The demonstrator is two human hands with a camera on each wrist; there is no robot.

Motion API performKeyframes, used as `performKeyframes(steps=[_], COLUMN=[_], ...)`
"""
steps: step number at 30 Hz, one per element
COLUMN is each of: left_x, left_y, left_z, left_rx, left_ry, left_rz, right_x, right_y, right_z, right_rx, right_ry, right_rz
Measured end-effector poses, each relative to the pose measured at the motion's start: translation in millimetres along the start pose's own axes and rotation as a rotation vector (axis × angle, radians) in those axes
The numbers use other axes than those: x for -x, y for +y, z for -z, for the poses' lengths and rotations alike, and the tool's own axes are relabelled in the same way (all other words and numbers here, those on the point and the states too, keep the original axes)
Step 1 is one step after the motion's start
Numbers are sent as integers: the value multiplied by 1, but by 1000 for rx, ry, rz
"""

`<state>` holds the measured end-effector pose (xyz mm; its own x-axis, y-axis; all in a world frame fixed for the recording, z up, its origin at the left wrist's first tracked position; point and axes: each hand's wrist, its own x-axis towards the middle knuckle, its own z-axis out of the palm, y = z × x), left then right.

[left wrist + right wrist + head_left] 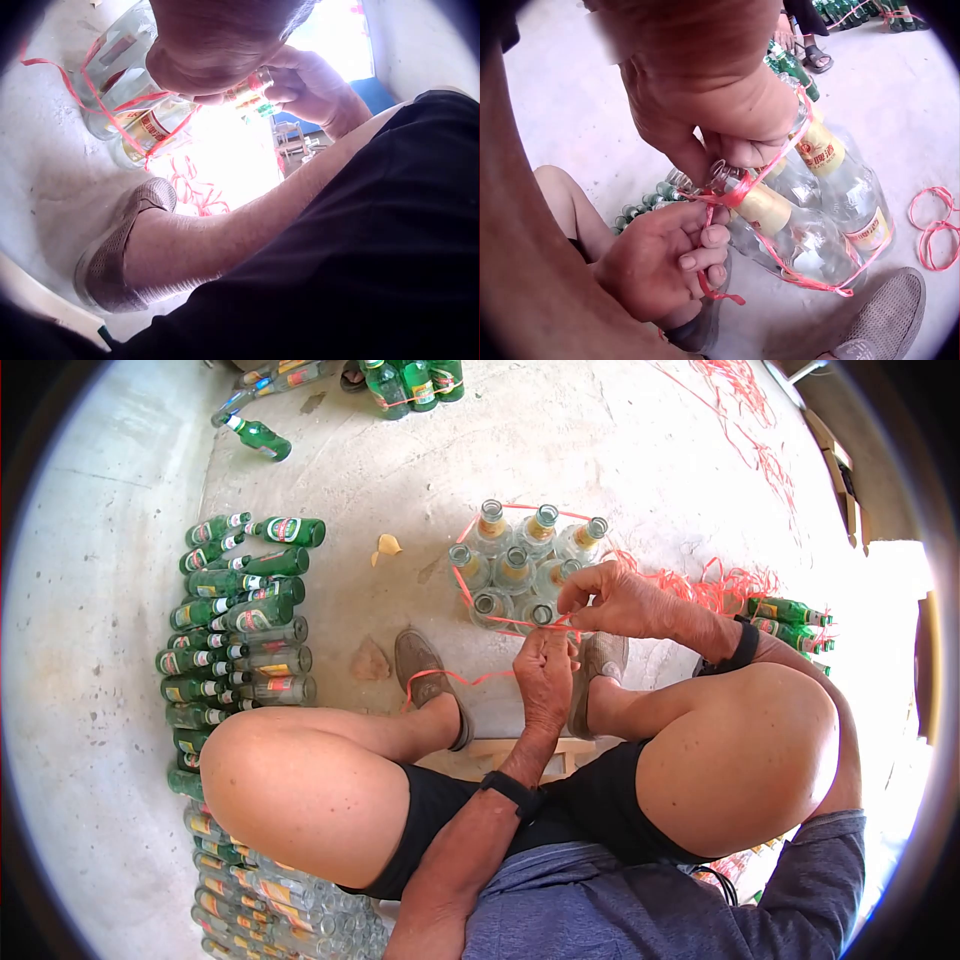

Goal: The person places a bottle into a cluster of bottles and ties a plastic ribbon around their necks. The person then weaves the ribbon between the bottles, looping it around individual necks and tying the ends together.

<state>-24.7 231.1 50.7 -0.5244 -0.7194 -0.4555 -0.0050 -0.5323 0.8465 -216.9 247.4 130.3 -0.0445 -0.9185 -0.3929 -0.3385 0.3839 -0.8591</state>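
Note:
Several clear glass bottles (pixel 515 565) with yellow neck labels stand upright in a bundle on the floor. Red plastic string (pixel 500 622) runs round their necks, and a second loop circles them low down in the right wrist view. My left hand (pixel 547 678) pinches the string beside the nearest bottle neck (pixel 724 176), its loose tail dangling below the fingers. Right above that neck, my right hand (pixel 622 600) pinches the string with curled fingers. In the left wrist view the left hand (pixel 225 52) hides part of the string.
Green bottles (pixel 270 563) lie stacked along the left wall, with clear ones nearer my body. More green bottles (pixel 415 385) stand tied at the back. Tangled red string (pixel 715 585) lies right of the bundle. My shoes (pixel 422 665) flank it. Another person's sandalled foot (pixel 817 58) shows beyond.

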Motion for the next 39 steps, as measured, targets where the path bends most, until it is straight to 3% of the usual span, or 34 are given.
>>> performKeyframes(steps=[6, 9, 15, 18, 21, 30, 33, 39], left_x=[1, 0, -1, 1, 1, -1, -1, 0], left_y=[-1, -5, -5, 3, 5, 2, -2, 2], left_z=[0, 2, -1, -3, -3, -3, -4, -4], left_rx=[-36, -62, -26, 87, 127, 115, 94, 42], left_ry=[-53, -67, -88, -102, -116, -111, -98, -81], left_rz=[-86, -101, -92, -12, -17, -70, -103, -112], right_x=[2, 5, 6, 8, 11, 7, 5, -5], right_y=[-21, -23, -30, -29, -28, -46, -47, -38], right_z=[8, 11, 10, 11, 7, 20, 23, 32], right_rx=[-16, -119, 58, 254, 629, 1136, 1107, 805], right_ry=[-52, -109, -136, -133, -52, -154, -47, -126], right_rz=[-104, -5, 12, 153, 391, 490, 621, 593])
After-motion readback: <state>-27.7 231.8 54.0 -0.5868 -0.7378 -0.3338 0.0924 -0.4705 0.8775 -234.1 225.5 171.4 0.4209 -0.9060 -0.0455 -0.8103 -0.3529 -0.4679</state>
